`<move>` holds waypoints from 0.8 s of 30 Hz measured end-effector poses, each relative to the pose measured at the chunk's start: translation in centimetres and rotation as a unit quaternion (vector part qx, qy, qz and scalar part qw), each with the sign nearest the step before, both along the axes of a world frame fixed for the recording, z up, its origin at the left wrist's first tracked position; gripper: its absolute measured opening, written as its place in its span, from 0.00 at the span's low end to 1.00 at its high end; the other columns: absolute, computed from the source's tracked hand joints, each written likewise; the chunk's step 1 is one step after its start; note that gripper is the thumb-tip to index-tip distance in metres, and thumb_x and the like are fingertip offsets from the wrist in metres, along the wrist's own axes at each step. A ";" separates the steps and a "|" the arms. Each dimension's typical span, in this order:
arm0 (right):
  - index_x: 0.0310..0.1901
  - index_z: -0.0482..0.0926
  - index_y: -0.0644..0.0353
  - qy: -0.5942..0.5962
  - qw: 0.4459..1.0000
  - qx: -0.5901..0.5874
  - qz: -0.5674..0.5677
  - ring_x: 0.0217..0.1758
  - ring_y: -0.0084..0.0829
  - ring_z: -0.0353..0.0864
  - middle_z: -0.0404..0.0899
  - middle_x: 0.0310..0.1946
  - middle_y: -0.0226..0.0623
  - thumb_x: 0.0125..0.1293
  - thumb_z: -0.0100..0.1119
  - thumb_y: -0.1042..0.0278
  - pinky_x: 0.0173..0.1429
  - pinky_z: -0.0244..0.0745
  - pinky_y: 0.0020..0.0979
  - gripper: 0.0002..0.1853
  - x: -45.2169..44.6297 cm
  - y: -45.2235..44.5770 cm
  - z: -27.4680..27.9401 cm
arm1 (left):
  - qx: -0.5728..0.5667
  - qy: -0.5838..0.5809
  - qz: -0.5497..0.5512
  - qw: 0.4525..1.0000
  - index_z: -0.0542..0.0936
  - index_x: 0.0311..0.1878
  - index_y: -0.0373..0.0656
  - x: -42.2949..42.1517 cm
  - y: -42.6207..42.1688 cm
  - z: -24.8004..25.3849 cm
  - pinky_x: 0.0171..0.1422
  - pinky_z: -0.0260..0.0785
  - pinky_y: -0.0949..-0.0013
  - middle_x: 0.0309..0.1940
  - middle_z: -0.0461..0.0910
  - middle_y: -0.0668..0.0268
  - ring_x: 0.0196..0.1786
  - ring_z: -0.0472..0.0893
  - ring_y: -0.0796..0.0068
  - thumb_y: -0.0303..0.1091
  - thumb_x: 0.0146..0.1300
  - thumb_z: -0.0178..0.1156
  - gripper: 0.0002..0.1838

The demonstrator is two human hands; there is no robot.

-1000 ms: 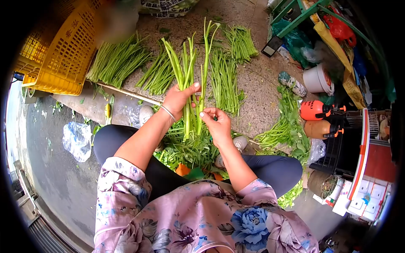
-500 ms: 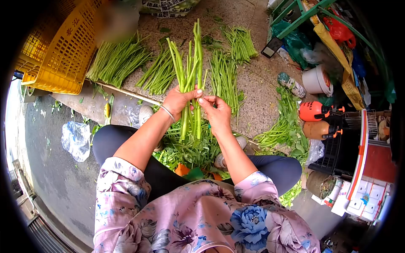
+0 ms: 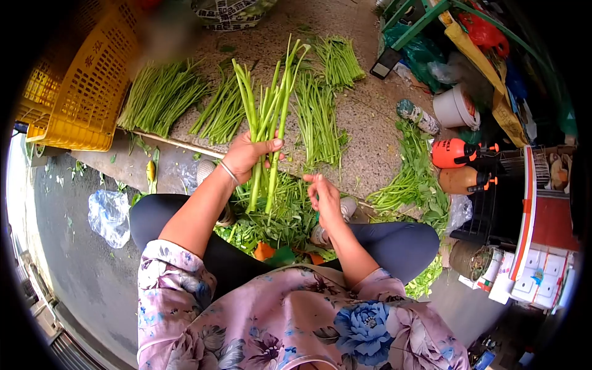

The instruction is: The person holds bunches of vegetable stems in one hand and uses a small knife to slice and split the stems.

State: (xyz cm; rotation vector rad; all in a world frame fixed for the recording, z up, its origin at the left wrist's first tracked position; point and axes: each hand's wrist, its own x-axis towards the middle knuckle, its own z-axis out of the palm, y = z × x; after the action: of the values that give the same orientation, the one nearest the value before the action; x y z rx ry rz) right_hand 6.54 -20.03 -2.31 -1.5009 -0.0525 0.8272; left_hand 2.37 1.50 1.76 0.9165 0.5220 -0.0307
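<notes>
My left hand point(image 3: 245, 157) is closed round a bunch of thick green stalks point(image 3: 266, 117), which stand upright with their tops fanned out. To the right of the bunch, apart from it, is my right hand point(image 3: 325, 196); its fingers are loosely bent and apart, with nothing visible in them. Below both hands lies a heap of green leaves point(image 3: 283, 213) between my legs. Beyond the hands, cut stalks lie on the speckled slab in several piles, among them a wide pile point(image 3: 163, 98) at the left and a narrower one point(image 3: 319, 120) at the right.
A yellow crate point(image 3: 92, 80) stands at upper left, near a clear plastic bag point(image 3: 109, 217) on the ground. More leafy greens point(image 3: 413, 179) lie at right, beside a white bucket point(image 3: 453, 108), a red spray bottle point(image 3: 452, 153) and an orange one point(image 3: 459, 180). A patterned bag point(image 3: 231, 12) is at the top.
My right hand has let go of the stalks and moved down and right, away from them. The bunch in my left hand has spread at the top. The view has shifted slightly.
</notes>
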 end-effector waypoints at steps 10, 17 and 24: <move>0.56 0.64 0.56 0.094 0.953 0.287 -0.027 0.17 0.18 0.63 0.68 0.22 0.28 0.65 0.46 0.53 0.20 0.56 0.18 0.22 7.7 5.6 5.9 | 0.022 0.022 -0.061 0.998 0.72 0.41 0.41 -0.2 -1.0 0.7 0.22 0.63 0.79 0.31 0.78 0.63 0.27 0.77 0.75 0.27 0.52 0.63 0.13; 0.49 0.69 0.54 0.058 0.953 0.294 -0.044 0.15 0.16 0.59 0.65 0.19 0.23 0.64 0.47 0.50 0.18 0.54 0.17 0.19 11.8 6.3 6.4 | 0.059 0.022 -0.105 0.992 0.75 0.38 0.42 -0.4 -1.0 0.7 0.20 0.62 0.80 0.27 0.78 0.67 0.25 0.78 0.78 0.25 0.51 0.63 0.11; 0.53 0.67 0.55 0.101 0.965 0.226 0.090 0.14 0.13 0.56 0.60 0.17 0.20 0.65 0.47 0.53 0.16 0.50 0.16 0.19 16.6 4.4 7.1 | 0.087 0.028 -0.153 0.984 0.75 0.37 0.41 -0.6 -0.3 0.8 0.18 0.61 0.81 0.26 0.78 0.66 0.24 0.78 0.78 0.25 0.51 0.63 0.10</move>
State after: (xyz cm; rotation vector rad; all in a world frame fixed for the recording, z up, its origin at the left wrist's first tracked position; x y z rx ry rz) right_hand 23.19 -15.63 4.83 -0.9864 -0.2148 1.0320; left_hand 1.77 1.18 2.51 1.1630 0.4360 -0.2950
